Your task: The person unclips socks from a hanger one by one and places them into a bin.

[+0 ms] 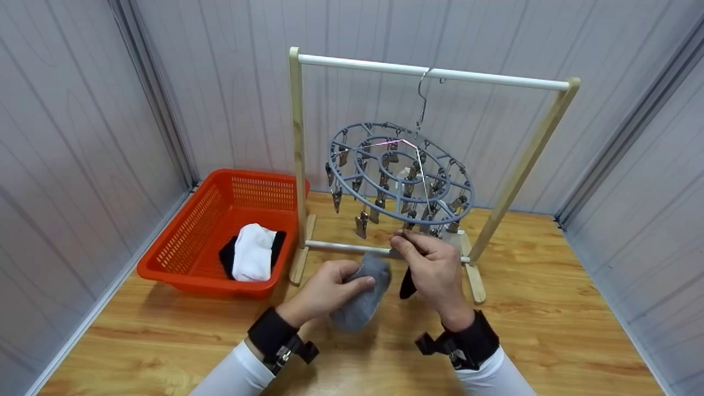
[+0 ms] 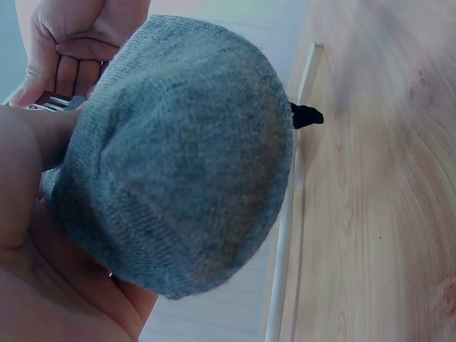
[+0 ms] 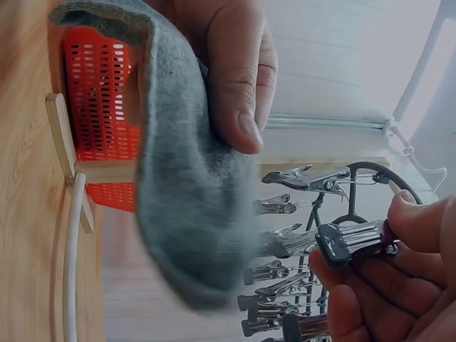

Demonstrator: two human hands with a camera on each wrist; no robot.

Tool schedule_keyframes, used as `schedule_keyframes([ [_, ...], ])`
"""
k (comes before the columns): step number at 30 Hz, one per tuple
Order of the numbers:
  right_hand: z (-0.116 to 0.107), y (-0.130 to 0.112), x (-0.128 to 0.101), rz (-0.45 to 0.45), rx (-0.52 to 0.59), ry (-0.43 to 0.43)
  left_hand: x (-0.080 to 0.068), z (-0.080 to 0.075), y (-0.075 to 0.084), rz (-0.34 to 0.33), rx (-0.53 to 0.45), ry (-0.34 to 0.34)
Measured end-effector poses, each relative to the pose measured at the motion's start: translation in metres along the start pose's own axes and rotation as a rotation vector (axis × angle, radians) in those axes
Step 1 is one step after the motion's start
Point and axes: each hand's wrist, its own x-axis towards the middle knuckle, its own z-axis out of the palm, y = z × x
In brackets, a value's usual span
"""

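Observation:
My left hand [image 1: 324, 291] pinches a grey sock [image 1: 360, 300] between thumb and fingers; the sock's toe end looks blurred in the right wrist view. Just right of it, my right hand [image 1: 437, 269] grips a metal clip [image 3: 356, 239] with dark tips, thumb on one side and fingers curled on the other. This clip belongs to a round grey hanger [image 1: 396, 215], which tilts down toward the right hand. Sock and clip are apart. A black sock-like cloth [image 1: 407, 286] hangs behind the right hand, its upper end hidden.
The hanger hooks over the white bar [image 1: 357, 65] of a wooden-legged rack. Several other clips [image 1: 361, 225] dangle from its rings. To the left, an orange basket [image 1: 209, 286] holds a white sock [image 1: 253, 253] lying over black cloth. Panel walls enclose the wooden surface.

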Motion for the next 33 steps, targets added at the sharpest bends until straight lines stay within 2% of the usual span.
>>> schedule_keyframes([
  [5,-0.001,0.000,0.001,-0.013,-0.021,0.012,0.000,0.000,-0.002,0.008,0.023,0.000],
  [12,0.002,-0.004,0.002,0.065,-0.094,0.018,-0.001,-0.001,-0.001,0.002,0.006,0.001],
  [16,0.002,-0.005,0.001,0.063,-0.104,0.028,0.000,-0.002,0.001,0.014,0.012,-0.008],
  [20,0.001,-0.006,0.001,-0.039,-0.165,0.046,0.001,-0.007,0.002,0.023,0.023,-0.001],
  [27,-0.007,-0.009,0.003,-0.347,-0.417,0.149,-0.002,-0.021,0.008,0.028,0.014,0.045],
  [33,-0.014,-0.021,0.003,-0.428,-0.422,0.229,-0.004,-0.035,0.012,0.020,0.012,0.078],
])
